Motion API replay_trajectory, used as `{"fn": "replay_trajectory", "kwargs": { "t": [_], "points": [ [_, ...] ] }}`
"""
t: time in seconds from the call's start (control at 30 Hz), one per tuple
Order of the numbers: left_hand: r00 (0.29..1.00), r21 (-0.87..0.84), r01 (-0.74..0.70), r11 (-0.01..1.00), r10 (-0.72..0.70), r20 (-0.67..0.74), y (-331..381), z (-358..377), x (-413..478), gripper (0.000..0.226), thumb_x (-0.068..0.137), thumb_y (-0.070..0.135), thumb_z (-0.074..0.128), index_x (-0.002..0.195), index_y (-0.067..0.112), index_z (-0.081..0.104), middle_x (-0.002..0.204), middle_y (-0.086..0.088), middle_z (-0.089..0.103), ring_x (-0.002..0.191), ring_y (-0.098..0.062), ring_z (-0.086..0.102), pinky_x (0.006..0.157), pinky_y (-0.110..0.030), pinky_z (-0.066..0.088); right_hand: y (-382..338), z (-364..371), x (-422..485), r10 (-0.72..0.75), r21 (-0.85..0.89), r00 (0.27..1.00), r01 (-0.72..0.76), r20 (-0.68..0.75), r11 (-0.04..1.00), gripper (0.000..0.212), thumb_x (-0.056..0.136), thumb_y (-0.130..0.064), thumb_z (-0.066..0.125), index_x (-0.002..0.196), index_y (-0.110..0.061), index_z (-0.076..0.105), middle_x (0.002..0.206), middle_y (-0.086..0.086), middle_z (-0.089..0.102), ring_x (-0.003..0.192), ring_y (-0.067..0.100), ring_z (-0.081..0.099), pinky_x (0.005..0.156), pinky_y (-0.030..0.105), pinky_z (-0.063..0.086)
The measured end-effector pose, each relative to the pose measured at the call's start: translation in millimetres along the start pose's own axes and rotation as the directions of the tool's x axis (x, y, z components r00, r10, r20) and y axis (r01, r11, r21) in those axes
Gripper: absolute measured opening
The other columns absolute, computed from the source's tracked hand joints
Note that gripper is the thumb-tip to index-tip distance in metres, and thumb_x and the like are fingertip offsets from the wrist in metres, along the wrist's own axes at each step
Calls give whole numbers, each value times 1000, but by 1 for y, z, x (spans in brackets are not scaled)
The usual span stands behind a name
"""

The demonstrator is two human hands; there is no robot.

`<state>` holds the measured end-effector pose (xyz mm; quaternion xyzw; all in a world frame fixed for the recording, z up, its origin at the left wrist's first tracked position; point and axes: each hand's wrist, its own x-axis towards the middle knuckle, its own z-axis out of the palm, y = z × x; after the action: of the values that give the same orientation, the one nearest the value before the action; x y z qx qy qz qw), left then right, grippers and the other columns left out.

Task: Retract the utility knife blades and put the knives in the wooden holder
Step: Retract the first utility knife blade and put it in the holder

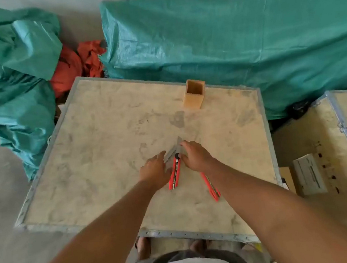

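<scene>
Two red utility knives lie on the crate top [104,139], blades out and meeting in a V near the middle. The left knife [175,174] has a black slider at its front. My left hand [154,170] lies flat beside it, fingers spread, fingertips touching its blade. My right hand [195,156] covers the front of the right knife [212,188], fingers curled down on it, one fingertip at the blade tips. Only that knife's rear handle shows. The wooden holder [195,103], a square open box, stands upright at the far edge, apart from both hands.
The crate top has a metal rim. Green tarpaulin [244,36] and red cloth [70,65] lie behind it. A second open crate [320,136] with a white box [308,174] stands to the right. My feet show below the near edge.
</scene>
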<state>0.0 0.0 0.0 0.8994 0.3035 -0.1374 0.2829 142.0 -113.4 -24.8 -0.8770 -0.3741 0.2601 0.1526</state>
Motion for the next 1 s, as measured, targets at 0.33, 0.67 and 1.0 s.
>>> {"fn": "replay_trajectory", "kwargs": {
  "t": [0.33,0.67,1.0],
  "points": [
    [999,-40,53,998,-54,-6,0,53,-15,55,88,35,63,139,22,46,141,-3,54,122,-24,59,89,-38,56,9,28,1,96,215,993,-107,61,971,46,98,-16,59,143,-16,53,108,11,68,103,26,63,93,33,49],
    [992,-277,91,957,-111,-57,9,70,-2,47,76,15,69,122,28,67,114,-6,65,95,-23,66,73,-34,57,16,32,14,265,432,964,-252,32,866,17,94,-17,66,110,-15,68,108,1,71,96,13,63,87,25,49],
    [997,-539,63,840,-30,68,8,49,-1,56,88,4,63,124,46,54,84,9,70,75,-14,65,60,-16,51,17,14,0,303,736,953,-218,18,641,17,92,-5,68,106,-15,72,105,10,72,81,16,75,63,27,64]
  ]
}}
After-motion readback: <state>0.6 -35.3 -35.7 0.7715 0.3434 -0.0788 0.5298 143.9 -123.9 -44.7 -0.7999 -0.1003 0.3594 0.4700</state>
